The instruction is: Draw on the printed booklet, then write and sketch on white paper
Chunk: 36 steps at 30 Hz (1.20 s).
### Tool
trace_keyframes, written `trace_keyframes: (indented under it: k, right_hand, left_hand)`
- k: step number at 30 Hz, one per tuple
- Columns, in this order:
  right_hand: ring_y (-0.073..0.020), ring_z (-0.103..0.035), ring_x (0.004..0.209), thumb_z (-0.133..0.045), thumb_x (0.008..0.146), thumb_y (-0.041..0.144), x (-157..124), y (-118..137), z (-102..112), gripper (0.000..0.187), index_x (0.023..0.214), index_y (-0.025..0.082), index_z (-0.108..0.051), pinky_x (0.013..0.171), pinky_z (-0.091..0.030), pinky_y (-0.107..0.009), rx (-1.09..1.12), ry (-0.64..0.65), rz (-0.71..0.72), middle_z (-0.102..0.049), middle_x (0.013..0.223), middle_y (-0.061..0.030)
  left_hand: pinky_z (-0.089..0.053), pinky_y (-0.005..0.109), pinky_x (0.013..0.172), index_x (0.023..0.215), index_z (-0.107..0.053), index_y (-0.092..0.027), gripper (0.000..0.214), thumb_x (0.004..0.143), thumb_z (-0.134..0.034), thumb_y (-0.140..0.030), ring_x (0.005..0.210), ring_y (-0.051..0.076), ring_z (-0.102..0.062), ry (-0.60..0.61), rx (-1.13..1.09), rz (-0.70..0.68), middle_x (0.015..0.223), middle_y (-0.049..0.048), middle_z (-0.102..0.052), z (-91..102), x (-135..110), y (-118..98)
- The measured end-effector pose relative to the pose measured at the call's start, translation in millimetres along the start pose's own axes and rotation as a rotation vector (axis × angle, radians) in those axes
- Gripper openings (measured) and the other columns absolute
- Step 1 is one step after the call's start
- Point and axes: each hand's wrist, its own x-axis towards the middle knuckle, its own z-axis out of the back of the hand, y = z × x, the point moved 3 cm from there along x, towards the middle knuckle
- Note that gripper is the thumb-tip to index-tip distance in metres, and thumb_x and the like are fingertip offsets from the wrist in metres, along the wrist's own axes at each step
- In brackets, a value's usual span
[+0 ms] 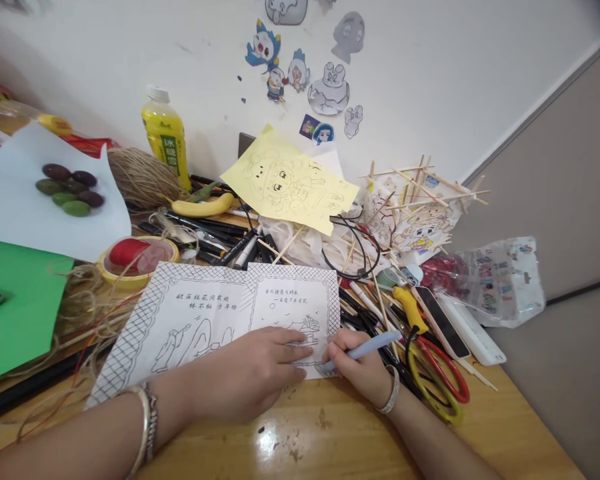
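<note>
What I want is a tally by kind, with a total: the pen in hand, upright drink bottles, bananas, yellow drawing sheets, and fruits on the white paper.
Pen in the right hand: 1
Upright drink bottle: 1
Banana: 1
Yellow drawing sheet: 1
Olive-like fruits on the white paper: 7
Total: 11

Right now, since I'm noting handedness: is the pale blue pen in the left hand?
No, the right hand holds the pale blue pen, while the left hand rests on the bordered paper.
</note>
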Motion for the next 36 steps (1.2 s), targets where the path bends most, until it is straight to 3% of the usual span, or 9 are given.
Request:
trace_keyframes:
  k: [18, 36]
  right_hand:
    - [-0.0124, -0.046, 0.044, -0.052, 0.084, 0.036, -0.2, 4.4, 0.4, 0.035, 0.055, 0.018, -0.059, 0.045, -0.039, -0.024, 0.084, -0.031, -0.067, -0.049, 0.047, 0.0019]
    - [-0.0125, -0.046, 0.049, -0.049, 0.087, 0.032, 0.3, 4.3, -4.5, 0.036, 0.053, 0.02, -0.05, 0.049, -0.036, -0.024, -0.05, 0.003, 0.053, -0.049, 0.051, 0.0016]
  left_hand:
    - [-0.043, 0.038, 0.101, 0.096, -0.062, -0.018, 0.025, 0.081, -0.048, -0.005, 0.116, 0.025, -0.056, 0.016, 0.011, -0.009, 0.118, 0.0098, -0.065, 1.7, 1.7, -1.4]
    - [-0.041, 0.038, 0.104, 0.097, -0.06, -0.018, 0.025, 0.08, -0.049, -0.005, 0.116, 0.025, -0.056, 0.016, -0.005, 0.02, 0.112, 0.0098, -0.066, 0.0, 0.4, 0.0]
